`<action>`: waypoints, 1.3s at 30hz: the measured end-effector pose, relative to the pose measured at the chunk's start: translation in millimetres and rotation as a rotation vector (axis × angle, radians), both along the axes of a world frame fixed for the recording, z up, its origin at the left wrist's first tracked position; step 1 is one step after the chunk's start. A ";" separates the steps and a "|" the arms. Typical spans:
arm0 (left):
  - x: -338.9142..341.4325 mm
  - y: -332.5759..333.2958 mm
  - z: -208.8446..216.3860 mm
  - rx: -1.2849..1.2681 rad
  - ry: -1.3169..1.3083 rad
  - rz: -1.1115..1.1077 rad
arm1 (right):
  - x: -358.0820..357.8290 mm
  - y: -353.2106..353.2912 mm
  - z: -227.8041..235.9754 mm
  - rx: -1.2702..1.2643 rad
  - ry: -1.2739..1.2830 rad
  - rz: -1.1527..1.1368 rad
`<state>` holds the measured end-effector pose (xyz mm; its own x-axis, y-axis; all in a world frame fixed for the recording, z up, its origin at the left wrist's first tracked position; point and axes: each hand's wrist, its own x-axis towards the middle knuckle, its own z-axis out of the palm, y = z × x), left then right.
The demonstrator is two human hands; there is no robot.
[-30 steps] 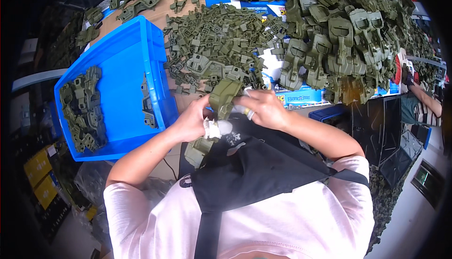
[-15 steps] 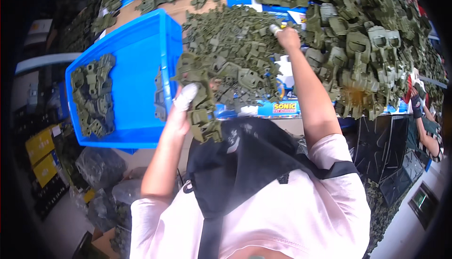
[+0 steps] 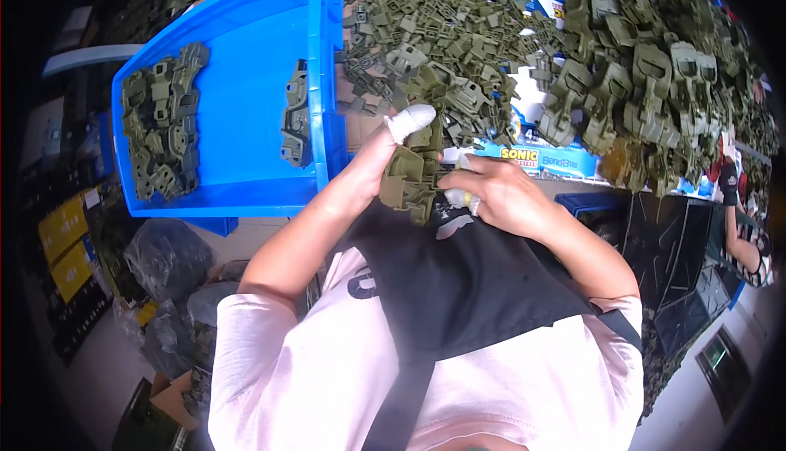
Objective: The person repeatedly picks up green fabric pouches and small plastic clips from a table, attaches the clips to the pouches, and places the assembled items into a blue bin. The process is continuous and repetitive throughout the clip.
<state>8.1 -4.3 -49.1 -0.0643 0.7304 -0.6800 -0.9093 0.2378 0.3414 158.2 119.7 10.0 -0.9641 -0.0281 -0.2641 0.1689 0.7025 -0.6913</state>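
My left hand (image 3: 383, 154), its thumb wrapped in white, is closed around a long olive-green moulded plastic part (image 3: 411, 174) in front of my apron. The part looks like a toy vehicle chassis, with raised walls and recesses. My right hand (image 3: 506, 195), with white-wrapped fingertips, is curled at the lower right side of that part. Its fingers are pressed together, and whatever sits between them is hidden. Beyond both hands spreads a heap of small olive-green plastic pieces (image 3: 458, 33).
On the left stands a blue bin (image 3: 329, 82) with a row of similar parts (image 3: 164, 123) and a single part (image 3: 295, 115) inside. Larger green parts (image 3: 655, 82) are piled at right. Plastic bags (image 3: 168, 258) lie lower left. Another person's arm (image 3: 741, 242) shows far right.
My right hand has come back from the small-piece heap to the held part. My left hand and the part have shifted right and slightly up in view.
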 end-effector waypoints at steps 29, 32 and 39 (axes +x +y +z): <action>15.0 -18.5 -3.7 -0.113 0.210 0.012 | -6.4 -24.3 -18.4 0.098 0.130 0.289; 18.9 -19.3 -8.3 -0.147 0.156 0.077 | -11.6 -16.9 -17.0 -0.046 0.040 0.273; 12.9 -24.6 -26.1 -0.055 -0.066 0.086 | -20.3 7.2 -29.4 -0.390 0.102 0.219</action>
<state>20.9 -28.8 -75.2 -0.0792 0.6854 -0.7238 -0.9473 0.1743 0.2687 137.9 127.0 -19.4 -0.9448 -0.3128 -0.0977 -0.0370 0.3981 -0.9166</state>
